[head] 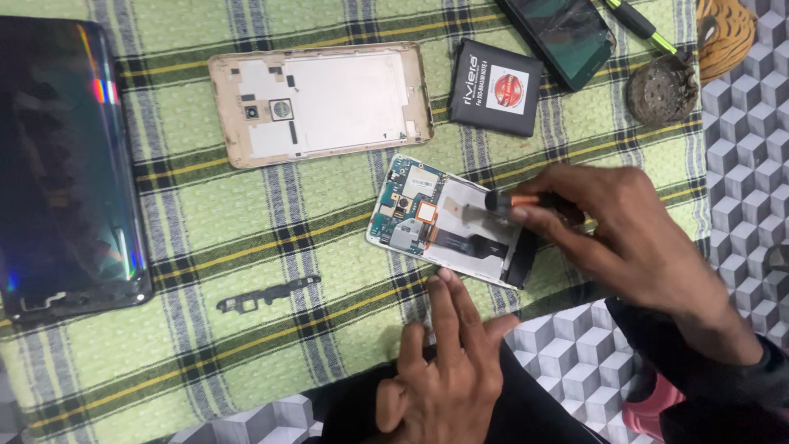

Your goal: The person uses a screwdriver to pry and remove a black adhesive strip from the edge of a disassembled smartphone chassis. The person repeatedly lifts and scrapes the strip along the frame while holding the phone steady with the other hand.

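An opened phone body [427, 218] with its circuit board and empty battery bay bare lies on a green checked cloth [246, 238]. My right hand [625, 234] holds a small brush with an orange ferrule [522, 201]; its bristles rest on the battery bay. My left hand [444, 362] lies flat on the cloth, fingertips touching the phone's near edge.
A gold back cover [320, 103] lies above the phone, a black battery [497, 86] to its right. A large dark glossy panel [66, 164] fills the left. A thin black bracket [267, 293], another phone [563, 37], a screwdriver [645, 25] and a round grey object [662, 89] also sit there.
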The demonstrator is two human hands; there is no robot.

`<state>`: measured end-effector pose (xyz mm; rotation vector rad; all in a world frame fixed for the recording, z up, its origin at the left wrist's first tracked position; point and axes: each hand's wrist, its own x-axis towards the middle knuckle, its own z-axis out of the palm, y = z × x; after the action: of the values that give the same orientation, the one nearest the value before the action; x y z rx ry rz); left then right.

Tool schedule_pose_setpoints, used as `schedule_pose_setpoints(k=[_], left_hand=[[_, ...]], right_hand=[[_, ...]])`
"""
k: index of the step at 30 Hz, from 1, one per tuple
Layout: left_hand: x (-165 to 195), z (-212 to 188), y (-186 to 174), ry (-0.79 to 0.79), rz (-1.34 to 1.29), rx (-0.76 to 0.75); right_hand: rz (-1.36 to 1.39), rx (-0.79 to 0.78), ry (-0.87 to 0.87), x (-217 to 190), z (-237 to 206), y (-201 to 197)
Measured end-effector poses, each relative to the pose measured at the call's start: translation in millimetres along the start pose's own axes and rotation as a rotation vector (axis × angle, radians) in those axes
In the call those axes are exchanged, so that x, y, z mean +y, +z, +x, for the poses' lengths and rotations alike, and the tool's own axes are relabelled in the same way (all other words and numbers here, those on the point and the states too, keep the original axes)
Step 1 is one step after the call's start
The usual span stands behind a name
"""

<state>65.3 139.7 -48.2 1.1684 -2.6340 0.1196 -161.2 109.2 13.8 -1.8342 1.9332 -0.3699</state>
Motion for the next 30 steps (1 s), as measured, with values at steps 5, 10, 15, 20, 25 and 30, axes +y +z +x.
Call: schedule_pose_setpoints(k=[5,10,15,20,25,30], left_hand=[[-6.2,6.7,2.7,0.084,-0.267,-0.071],[-9.7,3.7,-10.4,-0.058,-0.356,-0.111],[-8.2,14.5,-15.7,-0.080,-0.296,-0.134],[-22.2,30.6,-16.8,-0.077,-0.104,-0.022],[-19.3,36.2,-27.3,-0.195,-0.132,-0.117],[-11.1,39.4,-26.7,-0.226,-0.102,-0.226]], right_hand=[[-0.008,-0.129,0.361,-14.0,-18.6,-0.3],[0.075,-0.181,0.536,-26.0,-26.3,-1.6],[0.231,-0.122,0.381,-26.9,-26.3,0.0],[0.384,-0.339,0.499,-27.7,-26.4,4.8],[0.393,-0.174,0.188,-28.7,-27.3,7.9],[0.399,-0.086,0.266,-25.0,-31.7,0.8]])
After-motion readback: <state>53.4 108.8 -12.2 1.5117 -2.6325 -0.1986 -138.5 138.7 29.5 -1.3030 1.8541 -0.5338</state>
